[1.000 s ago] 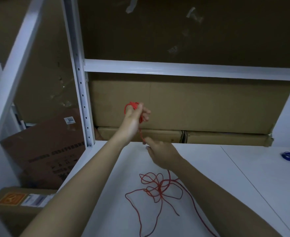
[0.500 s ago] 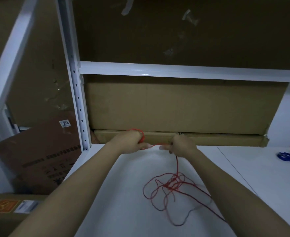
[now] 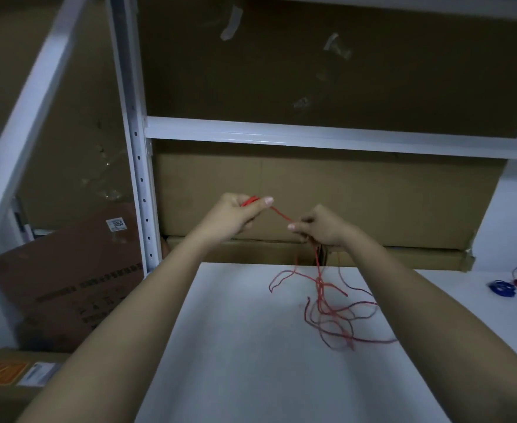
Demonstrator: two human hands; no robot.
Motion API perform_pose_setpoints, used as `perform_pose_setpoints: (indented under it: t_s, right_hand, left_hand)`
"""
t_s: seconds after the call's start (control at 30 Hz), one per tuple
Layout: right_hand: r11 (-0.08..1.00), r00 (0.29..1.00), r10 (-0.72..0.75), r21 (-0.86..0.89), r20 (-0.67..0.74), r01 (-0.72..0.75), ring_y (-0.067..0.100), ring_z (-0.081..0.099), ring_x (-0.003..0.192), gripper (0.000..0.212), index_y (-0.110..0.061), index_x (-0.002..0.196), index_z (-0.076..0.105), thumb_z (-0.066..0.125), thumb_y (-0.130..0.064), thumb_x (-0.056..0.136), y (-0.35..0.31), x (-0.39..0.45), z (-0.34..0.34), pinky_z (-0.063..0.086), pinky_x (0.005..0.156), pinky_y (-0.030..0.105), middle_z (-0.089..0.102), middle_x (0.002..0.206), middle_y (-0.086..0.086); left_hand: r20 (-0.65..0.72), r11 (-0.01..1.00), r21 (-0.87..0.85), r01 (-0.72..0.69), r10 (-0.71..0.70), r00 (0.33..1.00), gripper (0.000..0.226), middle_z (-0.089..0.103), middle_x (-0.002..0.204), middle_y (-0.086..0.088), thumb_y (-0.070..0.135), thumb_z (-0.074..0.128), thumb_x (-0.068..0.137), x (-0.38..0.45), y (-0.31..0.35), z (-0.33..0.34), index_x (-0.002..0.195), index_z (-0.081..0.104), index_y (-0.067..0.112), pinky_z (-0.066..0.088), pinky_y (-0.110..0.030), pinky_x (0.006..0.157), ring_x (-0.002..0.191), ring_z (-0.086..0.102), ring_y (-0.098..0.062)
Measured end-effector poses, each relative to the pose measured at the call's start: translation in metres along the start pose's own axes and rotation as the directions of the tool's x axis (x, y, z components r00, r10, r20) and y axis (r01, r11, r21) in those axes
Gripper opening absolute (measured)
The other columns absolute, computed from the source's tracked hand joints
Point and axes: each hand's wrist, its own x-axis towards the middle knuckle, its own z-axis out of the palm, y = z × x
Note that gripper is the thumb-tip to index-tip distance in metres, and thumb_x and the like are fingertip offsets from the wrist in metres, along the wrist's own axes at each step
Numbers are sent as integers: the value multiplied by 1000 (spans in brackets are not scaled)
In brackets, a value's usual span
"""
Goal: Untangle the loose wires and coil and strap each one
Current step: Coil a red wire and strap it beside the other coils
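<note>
On the white tabletop (image 3: 235, 361) a thin red wire (image 3: 332, 312) lies in loose tangled loops, rising to the right hand (image 3: 321, 228), which pinches it. A short taut span slants up-left to the left hand (image 3: 235, 213), gripping a small red coil. Behind stand brown cardboard boxes (image 3: 327, 193).

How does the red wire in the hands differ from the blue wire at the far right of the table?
The red wire is held up by the left hand and right hand, its rest hanging in loose tangled loops; the blue wire lies untouched in a small bundle. Red sprawls wide; blue is compact. Both reach the white table.
</note>
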Motion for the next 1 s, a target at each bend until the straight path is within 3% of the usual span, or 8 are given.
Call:
perform_pose_setpoints:
  t_s: [0.1, 0.23, 0.37, 0.43, 0.53, 0.63, 0.77, 1.0]
  right_hand:
    - [977, 973, -28, 201, -227, 75, 12, 53, 53, 24, -10, 74, 63, 58, -21, 95, -9, 4, -3, 43, 58, 29, 58, 60, 2]
    - [993, 996, -75, 91, -53, 79, 25, 63, 72, 15, -1, 90, 67, 56, -11, 95, -20, 5, -3, 53, 72, 38, 68, 84, 20]
    - [941, 960, -50, 310, -275, 138, 22, 61, 82, 11, -1, 97, 67, 58, -7, 93, -24, 8, -6, 52, 78, 29, 67, 96, 22]
    - [966, 987, -94, 228, -129, 122, 23, 60, 78, 16, 5, 98, 67, 58, -7, 93, -26, 8, -3, 50, 69, 23, 68, 96, 26]
    - [898, 915, -51, 383, -400, 217, 18, 62, 79, 17, 4, 104, 66, 57, -5, 93, -33, 13, -5, 50, 66, 15, 68, 97, 20]
    - [937, 962, -134, 286, -239, 201, 18, 61, 79, 17, 2, 103, 67, 57, -8, 94, -40, 15, -5, 51, 72, 25, 69, 98, 21]
    - [832, 863, -50, 457, -503, 315, 3, 61, 64, 16, 5, 105, 65, 57, 1, 92, -50, 19, -12, 50, 63, 13, 64, 85, 10]
    - [845, 899, -95, 443, -427, 299, 8, 51, 62, 20, 0, 107, 65, 51, -10, 97, -57, 19, -9, 46, 58, 13, 57, 74, 3]
  left_hand:
    - [-37, 1000, -22, -19, 18, 999, 41, 31, 43, 3, 34, 57, 94, 4, 7, 1, 62, 43, 12, 19, -21, 40, 36, 23, -9]
    - [-67, 998, -36, -48, 46, 997, 41, 31, 44, 1, 35, 58, 93, 3, 16, 0, 62, 43, 12, 20, -21, 41, 37, 24, -10]
    - [-73, 998, -23, -58, 56, 996, 42, 35, 45, 2, 37, 59, 92, 0, 23, -7, 58, 43, 17, 25, -22, 44, 38, 28, -11]
    - [-78, 998, -9, -58, 57, 995, 42, 36, 46, 1, 37, 59, 92, -1, 25, -9, 59, 44, 16, 27, -23, 46, 40, 29, -12]
    - [-86, 998, -14, -63, 61, 994, 42, 36, 46, 1, 36, 59, 92, -3, 27, -11, 59, 44, 15, 27, -21, 45, 39, 30, -11]
    - [-132, 996, -41, -82, 76, 988, 43, 35, 43, 2, 32, 58, 94, -4, 30, -10, 58, 43, 14, 24, -20, 42, 37, 27, -9]
    - [-144, 993, -63, -102, 92, 985, 41, 34, 44, 2, 29, 57, 95, -6, 39, -11, 59, 42, 14, 24, -17, 41, 36, 28, -7]
    - [-132, 970, -229, -80, 51, 990, 42, 32, 43, 0, 38, 46, 97, -10, 48, -12, 63, 44, 13, 19, -26, 47, 40, 24, -12]
